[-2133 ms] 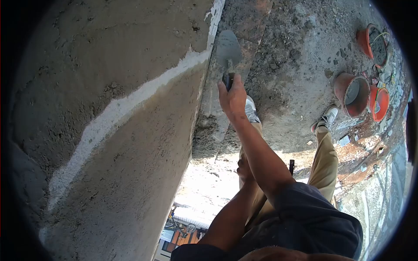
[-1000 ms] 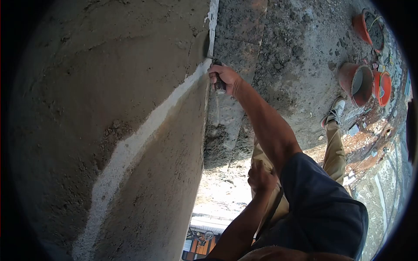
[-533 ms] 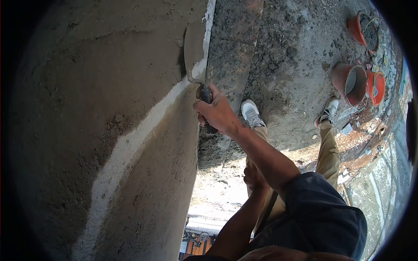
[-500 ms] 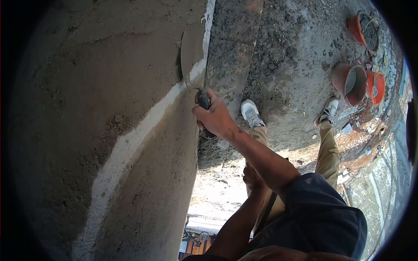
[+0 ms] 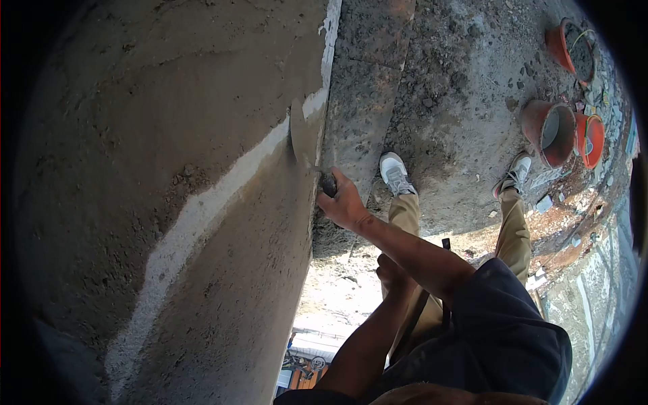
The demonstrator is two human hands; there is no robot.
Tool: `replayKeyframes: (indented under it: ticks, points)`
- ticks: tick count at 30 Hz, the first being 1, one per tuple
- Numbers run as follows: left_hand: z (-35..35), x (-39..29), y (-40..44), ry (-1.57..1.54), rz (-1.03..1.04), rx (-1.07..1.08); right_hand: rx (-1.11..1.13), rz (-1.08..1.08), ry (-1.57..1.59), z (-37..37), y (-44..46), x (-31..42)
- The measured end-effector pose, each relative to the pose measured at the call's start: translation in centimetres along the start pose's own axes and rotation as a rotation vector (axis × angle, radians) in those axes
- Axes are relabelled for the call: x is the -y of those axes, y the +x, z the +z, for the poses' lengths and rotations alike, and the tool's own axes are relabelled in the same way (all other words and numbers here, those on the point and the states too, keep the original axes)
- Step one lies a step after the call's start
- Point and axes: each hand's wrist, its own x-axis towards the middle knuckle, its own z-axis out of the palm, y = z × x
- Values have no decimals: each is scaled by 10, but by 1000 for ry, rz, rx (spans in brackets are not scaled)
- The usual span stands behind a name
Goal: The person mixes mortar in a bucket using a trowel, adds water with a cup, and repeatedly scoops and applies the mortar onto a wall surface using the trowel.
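Observation:
My right hand (image 5: 345,202) is closed around the dark handle of a trowel (image 5: 305,138). Its metal blade lies against the plastered wall (image 5: 236,229), close to the vertical edge, and looks narrow from this angle. A pale rough strip (image 5: 202,216) runs diagonally across the wall between areas of wet grey-brown plaster, meeting the edge near the blade. Lower down, my left hand (image 5: 391,273) is held in front of my legs with its fingers curled. A dark bar (image 5: 446,270) shows beside it, partly behind my right forearm; whether the left hand grips it is hidden.
Several orange-red buckets (image 5: 550,135) stand on the ground at the right, one with grey mix inside. A stained board (image 5: 361,101) lies along the wall's foot. My shoes (image 5: 397,172) are on dirt with rubble around. Stone fragments lie by the buckets.
My right hand and the trowel have moved down along the wall edge, toward my body. The blade now appears narrower. The dark bar beside my left hand shows more.

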Motion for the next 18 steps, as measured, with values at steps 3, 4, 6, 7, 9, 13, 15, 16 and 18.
replayKeyframes:
  ticks: [3,4,6,7,9,13,15,16,18]
  points:
    - [-7,-3,-2,33,-5,42,176,330,84,-30,-29,46]
    - [-7,-5,-2,24,-13,50,123,313,113,-31,-26,60]
    - [-7,-7,1,-1,-31,59,24,276,168,-26,-11,78]
    - [6,-1,3,6,-31,26,51,217,79,-19,-11,65]
    - [31,11,8,32,-17,-38,84,93,-95,-4,-17,39]
    - [3,1,1,-34,-46,36,58,-175,-333,-38,-37,38]
    - [-16,-11,-3,35,-21,0,24,115,-102,-36,-6,43]
    - [-17,-12,-1,33,-7,-9,-9,198,16,-35,12,63]
    - [-14,-11,-1,34,15,-11,15,235,117,-21,44,41]
